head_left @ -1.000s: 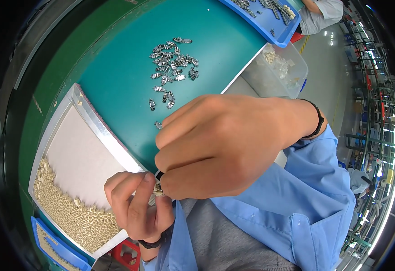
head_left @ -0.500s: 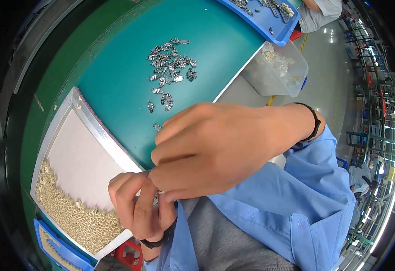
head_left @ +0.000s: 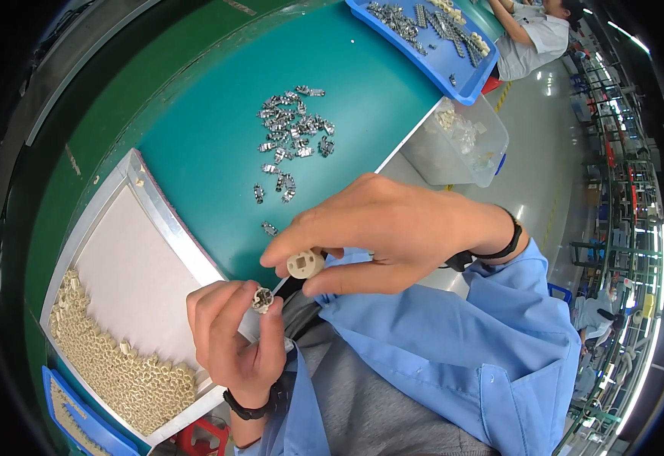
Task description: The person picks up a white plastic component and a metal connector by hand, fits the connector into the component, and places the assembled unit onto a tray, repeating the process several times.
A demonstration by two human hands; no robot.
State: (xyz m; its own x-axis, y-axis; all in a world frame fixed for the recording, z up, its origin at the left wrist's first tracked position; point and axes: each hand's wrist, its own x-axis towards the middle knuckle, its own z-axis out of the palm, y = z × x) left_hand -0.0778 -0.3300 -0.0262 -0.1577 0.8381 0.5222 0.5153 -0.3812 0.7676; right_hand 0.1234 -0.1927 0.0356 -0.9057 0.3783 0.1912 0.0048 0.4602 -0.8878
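Between the thumb and fingers of my left hand is a small round cream part with metal pieces set in its face. My right hand pinches a larger cream cylinder with a square hole and smaller holes in its end. The two parts are close together but apart, just above the near edge of the green table. Beyond my right hand lies a loose pile of small shiny metal clips. One single metal clip rests beside my right fingertips.
A white metal-rimmed tray at left holds many small cream pieces. Below it sits a blue tray. At the far right are a blue tray of metal parts, a clear plastic bin and another person.
My hands were pressed together and have separated, uncovering the cream part in each. My view has shifted slightly, showing more of the far blue tray and the other person.
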